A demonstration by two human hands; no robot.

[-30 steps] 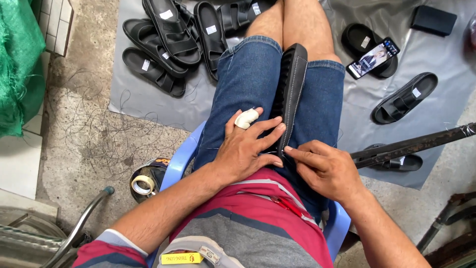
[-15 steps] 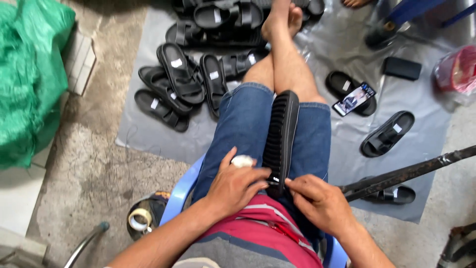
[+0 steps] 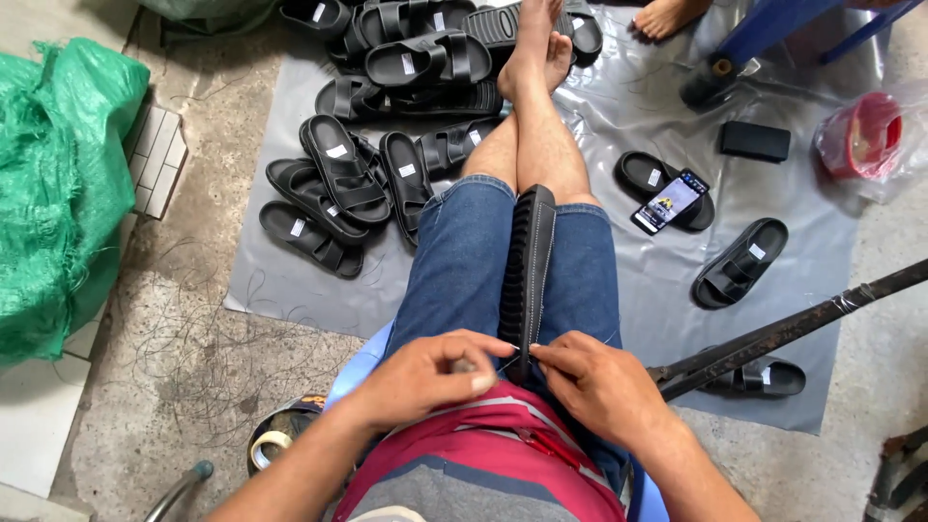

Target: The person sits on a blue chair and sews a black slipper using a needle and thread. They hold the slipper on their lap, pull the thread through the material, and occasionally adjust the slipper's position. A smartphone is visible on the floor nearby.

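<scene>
**A:** Two hands on one black sandal sole point(image 3: 528, 275), clamped edge-up between the thighs, toe end at 12 o'clock, heel end at 6 against the belly.

**B:** Hand states?

**A:** Left hand point(image 3: 425, 372) is pinched shut on something small at the fingertips, can't tell if it's a needle or an awl handle. A thin thread runs from it to the sole's near end. Right hand point(image 3: 599, 387) is closed on the sole's heel edge, thumb and forefinger pressing at the stitch spot.

**B:** How to do it well, in your view?

**A:** Judgement only: keep the knees tight so the sole stays upright. Right hand holds just beside the stitch point, fingers off the needle line. Pull the thread straight along the row, even tension, no slack loop.

**B:** Risks?

**A:** Sole twisting if the thighs relax; pricked fingertip on the right hand. Stitch row toward 12 looks evenly spaced, so match that pitch.

**B:** Surroundings?

**A:** Pile of black sandals point(image 3: 387, 126) at 11 o'clock on the grey plastic sheet point(image 3: 290, 280), phone point(image 3: 670, 201) resting on a sandal at 1, tape roll point(image 3: 271, 447) on the floor at 8. Well apart from the work.
</scene>
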